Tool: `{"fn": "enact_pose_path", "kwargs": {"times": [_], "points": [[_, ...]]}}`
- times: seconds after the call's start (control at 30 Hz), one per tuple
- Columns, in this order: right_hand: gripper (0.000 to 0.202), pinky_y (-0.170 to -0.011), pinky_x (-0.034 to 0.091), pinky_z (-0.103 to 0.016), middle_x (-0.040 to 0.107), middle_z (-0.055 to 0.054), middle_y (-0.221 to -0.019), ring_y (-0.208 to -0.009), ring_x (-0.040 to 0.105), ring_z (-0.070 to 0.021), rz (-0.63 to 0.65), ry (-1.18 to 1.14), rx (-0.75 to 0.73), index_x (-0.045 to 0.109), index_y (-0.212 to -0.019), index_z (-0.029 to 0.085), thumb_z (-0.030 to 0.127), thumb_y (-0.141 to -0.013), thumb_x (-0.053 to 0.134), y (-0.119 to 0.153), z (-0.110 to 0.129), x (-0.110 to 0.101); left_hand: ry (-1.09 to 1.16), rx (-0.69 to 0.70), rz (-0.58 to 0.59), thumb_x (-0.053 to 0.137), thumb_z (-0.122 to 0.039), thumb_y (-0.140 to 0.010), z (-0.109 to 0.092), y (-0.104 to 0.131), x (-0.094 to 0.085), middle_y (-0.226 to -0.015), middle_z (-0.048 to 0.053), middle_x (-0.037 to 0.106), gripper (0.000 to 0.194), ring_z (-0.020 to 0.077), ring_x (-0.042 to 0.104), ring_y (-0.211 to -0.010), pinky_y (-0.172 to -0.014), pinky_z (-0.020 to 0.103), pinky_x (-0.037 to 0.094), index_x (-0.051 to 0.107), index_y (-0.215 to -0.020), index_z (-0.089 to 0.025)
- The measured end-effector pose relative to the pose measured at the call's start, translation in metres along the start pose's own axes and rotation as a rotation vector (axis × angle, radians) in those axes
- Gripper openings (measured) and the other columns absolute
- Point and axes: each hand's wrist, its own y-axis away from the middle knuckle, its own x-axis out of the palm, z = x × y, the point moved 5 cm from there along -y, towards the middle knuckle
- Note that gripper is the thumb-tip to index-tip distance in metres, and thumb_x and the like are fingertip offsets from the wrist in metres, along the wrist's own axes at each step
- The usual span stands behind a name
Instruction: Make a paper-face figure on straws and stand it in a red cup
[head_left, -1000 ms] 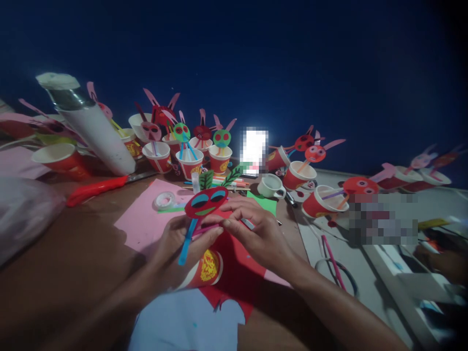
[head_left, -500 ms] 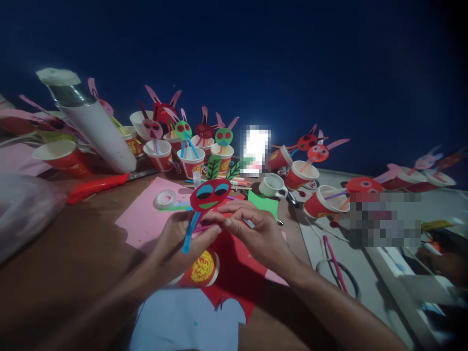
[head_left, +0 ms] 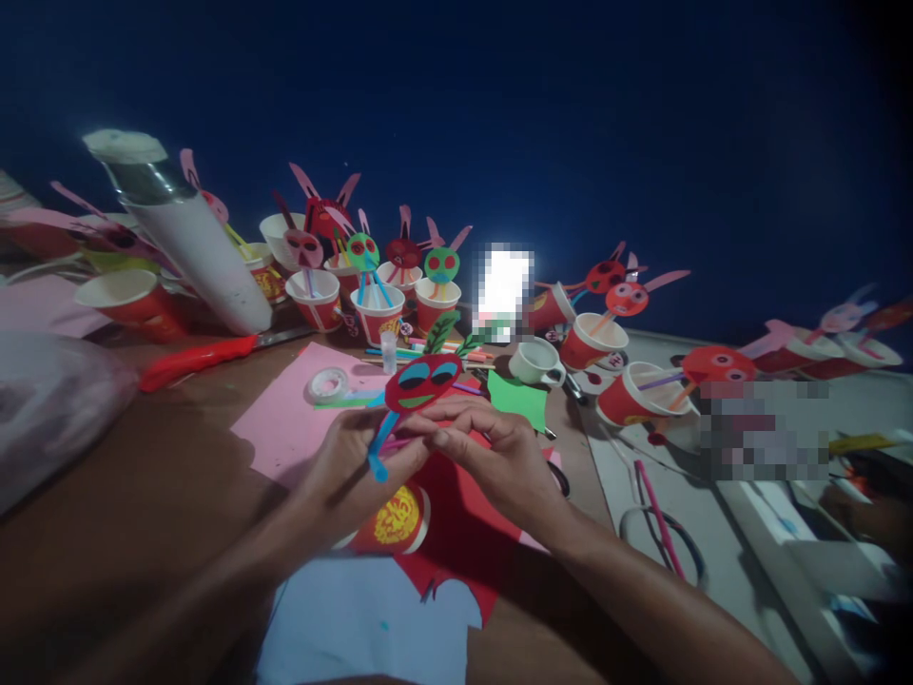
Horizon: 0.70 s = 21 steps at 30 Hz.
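Between my two hands is a red paper face puppet (head_left: 426, 382) with blue eyes, a green mouth and dark-veined green leaf-shaped ears; a bent blue straw (head_left: 383, 442) hangs from it. My left hand (head_left: 360, 466) is closed around the lower part, its thumb along a pink straw (head_left: 392, 445). With thumb and fingers pinched together, my right hand (head_left: 492, 452) grips the puppet's underside; the exact contact is hidden by the fingers. Below them lies a red paper cup (head_left: 396, 523) with a yellow print, on its side over red paper (head_left: 463, 533).
Several cups with paper faces stand behind, one with a green face (head_left: 442, 266). A white bottle (head_left: 192, 247) leans left above a red-handled knife (head_left: 203, 363). A tape roll (head_left: 327, 384), a white mug (head_left: 536, 362), green paper (head_left: 517, 400) and white paper (head_left: 363, 618) lie around.
The puppet has tilted slightly, its ears leaning further right, and the blue straw's lower end has moved up and right. Both hands keep their grip. The view has shifted a little.
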Motion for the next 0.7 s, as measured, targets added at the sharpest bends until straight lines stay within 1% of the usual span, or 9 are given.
{"fn": "enact_pose_path", "kwargs": {"times": [0.1, 0.17, 0.2, 0.27, 0.37, 0.47, 0.53, 0.6, 0.7], "points": [[0.022, -0.086, 0.048, -0.033, 0.070, -0.004, -0.096, -0.094, 0.064, -0.0181, 0.029, -0.049, 0.016, 0.061, -0.064, 0.018, 0.027, -0.083, 0.063, 0.000, -0.002, 0.002, -0.184, 0.027, -0.082, 0.063, -0.011, -0.074, 0.007, 0.000, -0.009, -0.080, 0.000, 0.070, 0.010, 0.0160, 0.060, -0.072, -0.071, 0.028, 0.048, 0.068, -0.078, -0.019], [0.017, -0.083, 0.049, -0.031, 0.070, -0.003, -0.094, -0.091, 0.065, -0.0169, 0.050, -0.068, 0.004, 0.064, -0.070, 0.018, 0.027, -0.084, 0.063, 0.000, -0.001, 0.003, -0.247, 0.052, -0.111, 0.066, -0.014, -0.071, 0.008, -0.001, -0.012, -0.071, -0.001, 0.067, 0.007, 0.0153, 0.058, -0.065, -0.068, 0.028, 0.048, 0.065, -0.073, -0.020], [0.015, -0.081, 0.049, -0.030, 0.070, -0.002, -0.092, -0.089, 0.065, -0.0164, 0.055, -0.068, 0.000, 0.065, -0.071, 0.018, 0.027, -0.084, 0.063, -0.001, 0.000, 0.003, -0.242, 0.054, -0.104, 0.066, -0.014, -0.071, 0.009, -0.001, -0.012, -0.070, -0.001, 0.066, 0.007, 0.0153, 0.058, -0.065, -0.068, 0.028, 0.048, 0.064, -0.074, -0.020], [0.016, -0.080, 0.050, -0.029, 0.071, -0.002, -0.089, -0.087, 0.066, -0.0161, 0.057, -0.059, 0.001, 0.066, -0.071, 0.018, 0.027, -0.084, 0.062, -0.002, 0.002, 0.002, -0.170, 0.048, -0.085, 0.064, -0.016, -0.074, 0.008, -0.001, -0.010, -0.075, -0.001, 0.067, 0.007, 0.0160, 0.061, -0.069, -0.072, 0.029, 0.049, 0.064, -0.080, -0.021], [0.020, -0.080, 0.050, -0.028, 0.072, -0.002, -0.090, -0.087, 0.066, -0.0162, 0.047, -0.043, -0.004, 0.066, -0.067, 0.018, 0.025, -0.086, 0.060, -0.003, 0.005, 0.002, -0.134, 0.058, -0.082, 0.060, -0.021, -0.078, 0.000, 0.001, -0.005, -0.080, 0.000, 0.068, 0.011, 0.0174, 0.063, -0.076, -0.075, 0.030, 0.050, 0.066, -0.088, -0.021], [0.020, -0.077, 0.051, -0.027, 0.073, -0.001, -0.088, -0.084, 0.067, -0.0150, 0.025, -0.028, -0.025, 0.067, -0.067, 0.019, 0.024, -0.085, 0.061, -0.004, 0.007, 0.002, -0.220, 0.020, -0.094, 0.062, -0.024, -0.078, -0.007, 0.001, -0.002, -0.076, 0.002, 0.065, 0.008, 0.0191, 0.061, -0.074, -0.076, 0.033, 0.049, 0.067, -0.082, -0.019], [0.018, -0.078, 0.051, -0.027, 0.073, 0.000, -0.089, -0.085, 0.067, -0.0149, 0.028, -0.033, -0.038, 0.068, -0.068, 0.020, 0.023, -0.085, 0.061, -0.005, 0.006, 0.003, -0.227, -0.015, -0.115, 0.063, -0.023, -0.075, -0.007, 0.001, -0.003, -0.076, 0.004, 0.064, 0.006, 0.0194, 0.059, -0.074, -0.078, 0.035, 0.048, 0.064, -0.076, -0.017], [0.017, -0.080, 0.051, -0.029, 0.073, -0.001, -0.091, -0.087, 0.066, -0.0157, 0.027, -0.050, -0.040, 0.069, -0.070, 0.021, 0.024, -0.085, 0.061, -0.004, 0.004, 0.004, -0.199, -0.007, -0.121, 0.063, -0.019, -0.074, -0.005, 0.002, -0.005, -0.076, 0.003, 0.062, 0.002, 0.0181, 0.058, -0.074, -0.079, 0.033, 0.048, 0.063, -0.075, -0.018], [0.016, -0.079, 0.051, -0.030, 0.073, -0.002, -0.090, -0.087, 0.067, -0.0165, 0.024, -0.099, -0.002, 0.071, -0.075, 0.021, 0.028, -0.085, 0.061, -0.003, -0.002, 0.005, -0.168, 0.026, -0.066, 0.062, -0.014, -0.073, -0.001, 0.002, -0.005, -0.072, -0.002, 0.062, 0.007, 0.0157, 0.058, -0.070, -0.074, 0.029, 0.048, 0.063, -0.078, -0.019]]}}
